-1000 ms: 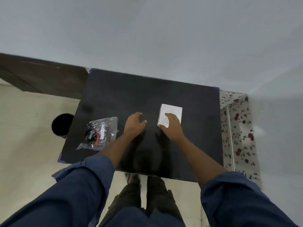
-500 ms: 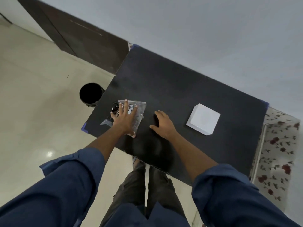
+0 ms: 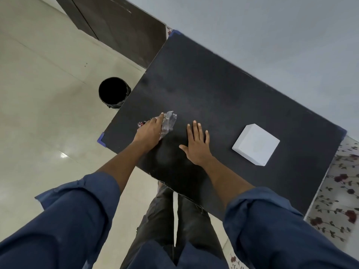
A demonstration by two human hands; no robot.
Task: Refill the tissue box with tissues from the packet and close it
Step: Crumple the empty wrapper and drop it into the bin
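A white square tissue box (image 3: pixel 256 146) sits closed on the right part of the black table (image 3: pixel 209 90). Near the table's left front corner lies a crumpled clear plastic packet (image 3: pixel 168 123); my left hand (image 3: pixel 150 131) grips it, its fingers curled round the plastic and covering most of it. My right hand (image 3: pixel 197 145) lies flat on the table between packet and box, fingers straight and spread, touching neither.
A black round bin (image 3: pixel 113 92) stands on the pale tiled floor left of the table. A dark wooden door (image 3: pixel 120 30) is behind it. A floral-patterned surface (image 3: pixel 339 193) adjoins the table's right edge. My legs stand at the front edge.
My left hand has closed on the packet and bunched it up. My right hand has flattened on the table. The view has swung further left.
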